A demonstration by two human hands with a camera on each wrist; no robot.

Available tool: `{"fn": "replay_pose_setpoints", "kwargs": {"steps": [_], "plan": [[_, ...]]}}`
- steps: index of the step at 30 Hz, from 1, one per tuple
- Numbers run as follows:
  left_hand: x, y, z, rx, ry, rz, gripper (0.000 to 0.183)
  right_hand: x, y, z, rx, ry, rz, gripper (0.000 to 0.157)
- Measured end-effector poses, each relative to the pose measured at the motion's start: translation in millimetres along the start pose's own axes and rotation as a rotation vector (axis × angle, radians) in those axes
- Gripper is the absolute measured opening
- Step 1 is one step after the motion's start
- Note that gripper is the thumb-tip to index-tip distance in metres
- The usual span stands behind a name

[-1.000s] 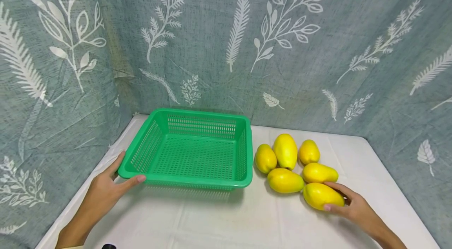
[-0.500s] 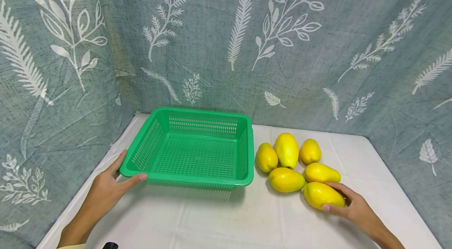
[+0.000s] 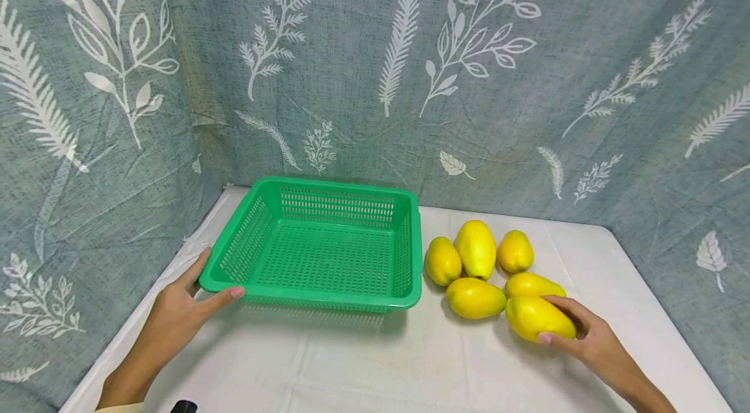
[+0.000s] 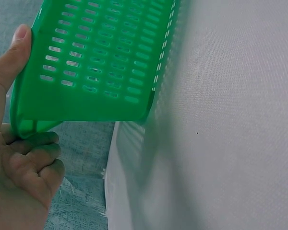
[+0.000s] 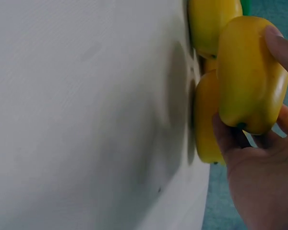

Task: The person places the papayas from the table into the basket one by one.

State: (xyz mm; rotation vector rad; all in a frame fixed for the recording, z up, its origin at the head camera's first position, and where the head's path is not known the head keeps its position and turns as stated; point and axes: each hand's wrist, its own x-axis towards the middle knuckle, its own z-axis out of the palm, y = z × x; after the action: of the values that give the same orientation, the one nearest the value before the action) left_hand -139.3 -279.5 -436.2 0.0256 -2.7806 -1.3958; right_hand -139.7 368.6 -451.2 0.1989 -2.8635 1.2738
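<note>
My left hand point(image 3: 176, 312) grips the near left corner of a green plastic basket point(image 3: 316, 299), which has slotted walls and nothing inside. In the left wrist view the thumb lies along the rim and the fingers curl beneath the basket's edge point(image 4: 91, 105). On the right, my right hand point(image 3: 597, 335) holds a yellow mango point(image 3: 534, 318) between thumb and fingers. The right wrist view shows this mango point(image 5: 249, 72) raised off the white cloth, its shadow below. Directly behind it rests another mango point(image 3: 530, 284), partly covered by the held one.
Several more mangoes lie between the basket and my right hand, among them a large one point(image 3: 475, 249) and one near the basket wall point(image 3: 443, 261). A white cloth point(image 3: 363, 361) covers the table. Patterned curtains point(image 3: 351, 74) enclose the back and sides. A small black object point(image 3: 184, 406) shows at the bottom edge.
My right hand has lifted the mango slightly off the cloth, so it now overlaps the one behind. The left hand and basket keep their places; the view shifted a little.
</note>
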Motion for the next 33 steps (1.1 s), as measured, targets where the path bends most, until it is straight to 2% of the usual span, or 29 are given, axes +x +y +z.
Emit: {"fn": "replay_pose_setpoints", "kwargs": {"steps": [7, 17, 24, 33], "plan": [[0.7, 0.7, 0.6, 0.002, -0.015, -0.009, 0.103, 4.2, -14.9, -2.5, 0.125, -0.015, -0.062, 0.055], [0.9, 0.5, 1.1, -0.009, -0.016, -0.007, 0.104, 14.7, -36.1, -0.2, 0.179, -0.034, -0.094, 0.056], [0.5, -0.6, 2.9, -0.010, -0.004, -0.018, 0.105, 27.8, -52.9, 11.7, 0.256, -0.047, -0.140, 0.054], [0.8, -3.1, 5.5, -0.027, 0.002, -0.011, 0.107, 45.5, -74.3, 30.9, 0.285, -0.069, -0.175, 0.057]]}}
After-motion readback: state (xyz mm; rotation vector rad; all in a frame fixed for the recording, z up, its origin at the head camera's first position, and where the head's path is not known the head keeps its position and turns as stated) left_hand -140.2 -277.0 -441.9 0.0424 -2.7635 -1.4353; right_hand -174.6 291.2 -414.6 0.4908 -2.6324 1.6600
